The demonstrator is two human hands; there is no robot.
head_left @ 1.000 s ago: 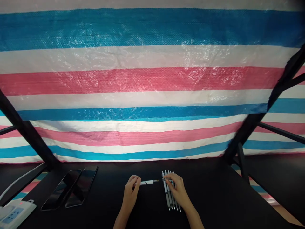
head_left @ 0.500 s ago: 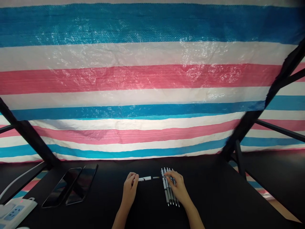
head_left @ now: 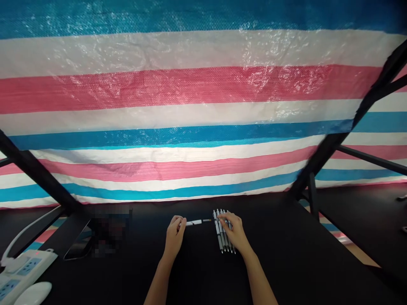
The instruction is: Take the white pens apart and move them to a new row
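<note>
My left hand (head_left: 174, 234) pinches one end of a white pen barrel (head_left: 194, 222) that points right across the black table (head_left: 197, 275). My right hand (head_left: 234, 231) rests over a row of several white pens (head_left: 221, 237) lying side by side. Its fingertips are pinched at a small dark part (head_left: 207, 220) just off the barrel's right end. A narrow gap shows between the barrel and that part.
A striped blue, white and pink tarp (head_left: 197, 110) hangs behind the table. Black frame bars (head_left: 38, 178) slant at both sides. A white power strip (head_left: 22, 271) and a white mouse (head_left: 33, 293) lie at the left front, beside a blurred dark object (head_left: 108, 231).
The small dark part has come away from the barrel's right end, leaving a gap. The camera tilted down, so hands and pens sit higher in view and the mouse appears.
</note>
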